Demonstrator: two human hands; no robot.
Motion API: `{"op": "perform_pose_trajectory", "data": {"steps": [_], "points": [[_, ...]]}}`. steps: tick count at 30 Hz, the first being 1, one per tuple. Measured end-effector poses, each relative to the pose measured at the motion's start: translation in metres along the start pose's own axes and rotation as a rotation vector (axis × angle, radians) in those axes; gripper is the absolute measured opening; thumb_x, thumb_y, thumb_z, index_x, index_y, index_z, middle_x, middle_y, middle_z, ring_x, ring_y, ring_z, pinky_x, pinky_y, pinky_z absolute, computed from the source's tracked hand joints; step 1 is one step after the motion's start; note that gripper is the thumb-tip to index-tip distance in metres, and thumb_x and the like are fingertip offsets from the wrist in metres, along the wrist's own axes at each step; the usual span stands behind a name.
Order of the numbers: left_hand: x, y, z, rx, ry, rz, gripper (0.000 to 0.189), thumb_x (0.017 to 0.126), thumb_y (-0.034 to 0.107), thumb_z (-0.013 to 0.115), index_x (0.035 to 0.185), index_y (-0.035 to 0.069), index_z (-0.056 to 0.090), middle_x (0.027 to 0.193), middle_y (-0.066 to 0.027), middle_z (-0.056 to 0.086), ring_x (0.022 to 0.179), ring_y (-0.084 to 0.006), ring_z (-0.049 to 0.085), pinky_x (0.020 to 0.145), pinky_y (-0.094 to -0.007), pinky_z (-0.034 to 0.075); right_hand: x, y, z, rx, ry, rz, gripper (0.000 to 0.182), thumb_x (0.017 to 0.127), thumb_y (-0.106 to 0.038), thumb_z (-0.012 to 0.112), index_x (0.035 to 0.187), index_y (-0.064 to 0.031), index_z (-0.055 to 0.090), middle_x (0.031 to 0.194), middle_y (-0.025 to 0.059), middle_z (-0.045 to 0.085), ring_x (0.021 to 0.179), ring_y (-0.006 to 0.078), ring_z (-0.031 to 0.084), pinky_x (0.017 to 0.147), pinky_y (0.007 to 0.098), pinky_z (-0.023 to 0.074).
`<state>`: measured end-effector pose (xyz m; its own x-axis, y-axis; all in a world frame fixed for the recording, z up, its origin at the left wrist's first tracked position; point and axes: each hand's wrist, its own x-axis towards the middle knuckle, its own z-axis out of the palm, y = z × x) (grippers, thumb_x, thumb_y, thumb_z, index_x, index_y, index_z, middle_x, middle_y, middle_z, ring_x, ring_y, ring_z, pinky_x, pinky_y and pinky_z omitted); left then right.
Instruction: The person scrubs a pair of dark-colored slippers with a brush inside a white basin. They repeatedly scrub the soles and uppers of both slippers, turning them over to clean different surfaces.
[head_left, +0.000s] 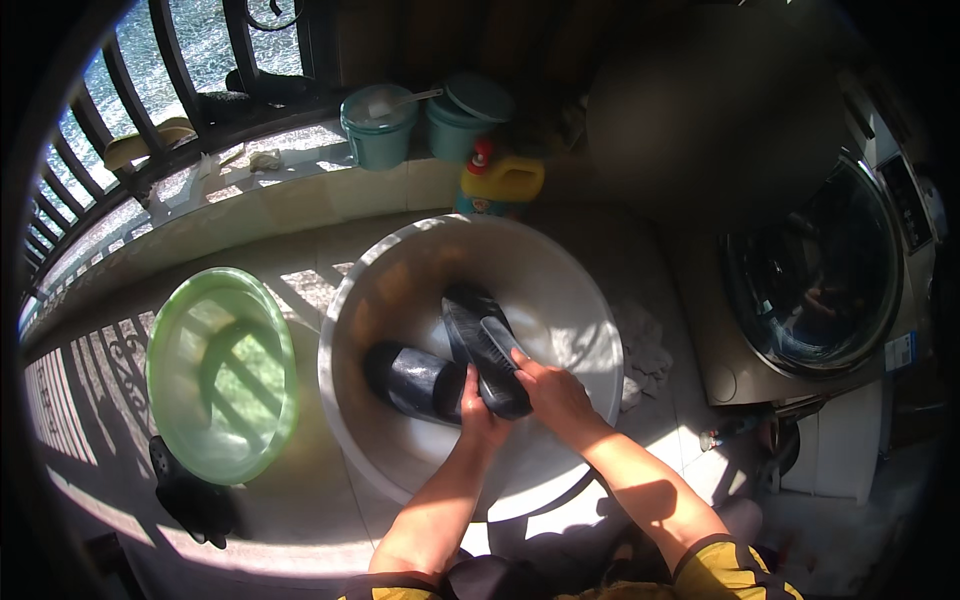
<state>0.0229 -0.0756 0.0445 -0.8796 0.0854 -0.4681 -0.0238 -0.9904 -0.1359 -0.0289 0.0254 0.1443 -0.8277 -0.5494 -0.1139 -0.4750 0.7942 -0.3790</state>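
A large pale round basin (585, 300) stands before me. Over its middle my left hand (481, 414) holds a dark slipper (463, 304) by its near end, tilted. My right hand (553, 394) grips a scrubbing brush (496, 334) with a grey back, its bristles against the slipper. Which face of the slipper is turned up, I cannot tell. Another dark slipper (409, 381), with a broad shiny strap, lies in the basin to the left of my hands. Its right end is partly hidden near my left fingers.
A green basin (161, 375) stands left, beside black footwear (191, 491). Teal buckets (380, 142) sit on a ledge beneath railings. A yellow jug (510, 178) with a red cap stands behind the large basin. White cloth (645, 349) and a front-loading washing machine (694, 352) are right.
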Motion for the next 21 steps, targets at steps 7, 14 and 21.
{"op": "perform_pose_trajectory", "data": {"steps": [7, 14, 21], "points": [[-0.012, 0.007, -0.007, 0.026, -0.017, 0.04, 0.06, 0.092, 0.062, 0.032, 0.126, 0.017, 0.054, 0.122, -0.008, 0.059, 0.111, -0.0309, 0.055, 0.095, -0.0542, 0.041, -0.061, -0.036, -0.037, -0.207, -0.286, -0.005, 0.041, 0.092, -0.034, 0.054, 0.133, -0.031, 0.049, 0.079, 0.0168, 0.061, 0.069, 0.0365, 0.064, 0.064, 0.0449, 0.0529], [-0.009, -0.003, 0.021, 0.125, 0.034, -0.041, 0.06, 0.09, 0.065, 0.028, 0.131, 0.025, 0.049, 0.132, -0.0051, 0.051, 0.12, -0.0315, 0.047, 0.095, -0.0579, 0.035, 0.059, 0.002, 0.005, -0.214, -0.055, -0.005, 0.037, 0.095, -0.038, 0.049, 0.13, -0.0273, 0.053, 0.089, 0.0153, 0.066, 0.078, 0.0359, 0.065, 0.068, 0.0462, 0.0526], [-0.018, 0.012, -0.019, -0.018, 0.141, 0.056, 0.057, 0.092, 0.059, 0.037, 0.13, 0.019, 0.049, 0.125, -0.0066, 0.055, 0.112, -0.0301, 0.051, 0.094, -0.0515, 0.04, -0.024, -0.03, -0.002, -0.221, -0.347, 0.008, 0.041, 0.093, -0.039, 0.05, 0.134, -0.0347, 0.047, 0.071, 0.0207, 0.058, 0.077, 0.0387, 0.064, 0.072, 0.0471, 0.0512]]}}
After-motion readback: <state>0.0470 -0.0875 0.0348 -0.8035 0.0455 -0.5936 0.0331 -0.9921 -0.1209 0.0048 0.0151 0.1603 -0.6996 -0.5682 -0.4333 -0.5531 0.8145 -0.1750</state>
